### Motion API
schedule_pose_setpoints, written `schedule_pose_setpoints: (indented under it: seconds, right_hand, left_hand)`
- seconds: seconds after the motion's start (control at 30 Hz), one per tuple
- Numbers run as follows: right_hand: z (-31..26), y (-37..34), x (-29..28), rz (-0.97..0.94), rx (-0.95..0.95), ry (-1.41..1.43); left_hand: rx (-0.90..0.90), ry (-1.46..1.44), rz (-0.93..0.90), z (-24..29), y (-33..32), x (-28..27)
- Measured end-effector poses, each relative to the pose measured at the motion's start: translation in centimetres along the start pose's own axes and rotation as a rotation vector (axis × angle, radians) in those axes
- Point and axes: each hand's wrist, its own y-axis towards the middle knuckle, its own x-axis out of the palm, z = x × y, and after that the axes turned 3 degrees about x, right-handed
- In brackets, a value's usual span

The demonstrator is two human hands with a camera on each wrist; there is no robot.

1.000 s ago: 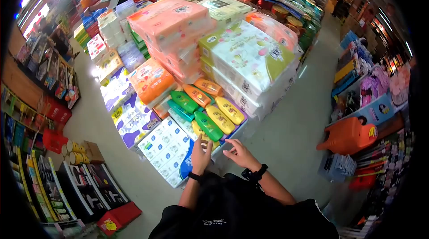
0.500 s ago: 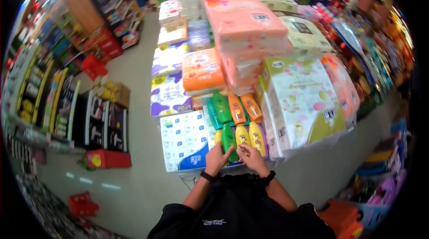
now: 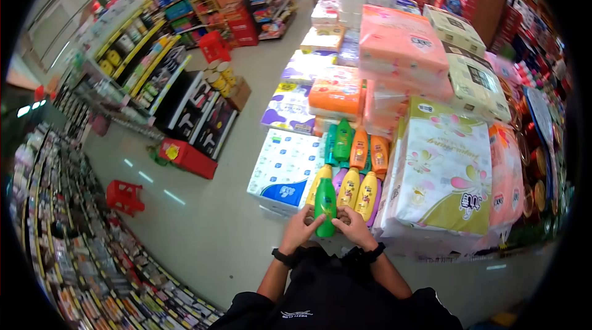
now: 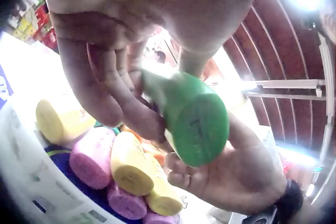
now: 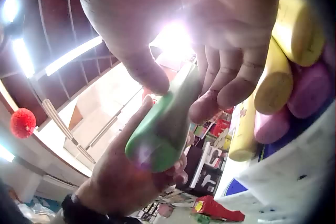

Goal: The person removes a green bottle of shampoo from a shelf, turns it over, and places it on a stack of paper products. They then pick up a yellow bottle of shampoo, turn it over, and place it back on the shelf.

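Observation:
A green bottle point(image 3: 325, 206) is held between both hands, raised above the near edge of the bottle rows. On its left side the left hand point(image 3: 300, 229) grips it with thumb and fingers; the right hand point(image 3: 356, 227) pinches it from the other side. In the left wrist view the bottle's base point(image 4: 202, 129) faces the camera, and the right wrist view shows the green bottle point(image 5: 163, 129) tilted between the hands. Yellow bottles point(image 3: 348, 189) lie just beyond, with pink ones under them. Farther back are another green bottle point(image 3: 342, 140) and orange bottles point(image 3: 359, 147).
White and blue tissue packs point(image 3: 285, 166) lie left of the bottles, and a large white and green pack point(image 3: 441, 169) stands right. Pink packs point(image 3: 401, 40) are stacked behind. On the floor to the left are a red stool point(image 3: 125, 197) and shelves point(image 3: 80, 237).
The hands have closed on the green bottle and lifted it from the front row toward the body. The head view has turned left.

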Motion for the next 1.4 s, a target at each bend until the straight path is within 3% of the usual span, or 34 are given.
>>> schedule_pose_setpoints:
  seconds: [0.1,0.17,0.33,0.47,0.6,0.77,0.87,1.0,1.1,1.23,1.4]
  right_hand:
    - [0.1,-1.5,-0.5,-0.238,0.141,0.139]
    - [1.1,-2.1,-0.9,-0.442,0.259,0.164]
    - [1.4,-3.4,-0.1,-0.679,0.309,0.119]
    - [-1.3,-3.3,1.3,-0.91,0.305,-0.038]
    - [-1.6,-3.2,3.5,-1.024,0.282,-0.141]
    - [-0.8,-4.5,6.8,-1.173,0.32,-0.045]
    - [-1.4,-6.6,9.1,-1.1,0.141,0.003]
    - [-0.9,-8.1,11.4,-1.138,0.235,-0.001]
    - [-1.2,-9.0,14.2,-1.129,0.291,0.003]
    - [0.5,-9.1,18.0,-1.197,0.329,-0.043]
    - [-0.2,-9.2,23.0,-1.305,0.224,-0.16]
  left_hand:
    - [-0.018,0.058,-0.038,2.0,-4.2,-0.5]
    - [-0.121,0.105,-0.085,1.6,-6.5,-0.8]
    - [-0.289,-0.015,-0.201,3.0,-11.2,-0.6]
    - [-0.407,-0.092,-0.148,2.2,-14.7,-1.0]
    - [-0.351,-0.129,-0.076,1.5,-17.4,-2.0]
    - [-0.273,-0.184,-0.201,2.6,-20.0,-4.6]
    - [-0.206,-0.247,-0.235,2.3,-21.8,-6.2]
    - [-0.146,-0.299,-0.25,1.6,-24.7,-8.4]
    - [-0.114,-0.329,-0.194,1.8,-27.4,-10.0]
    - [-0.084,-0.382,-0.175,-1.8,-31.5,-12.3]
    - [-0.116,-0.455,0.072,-1.8,-35.7,-13.7]
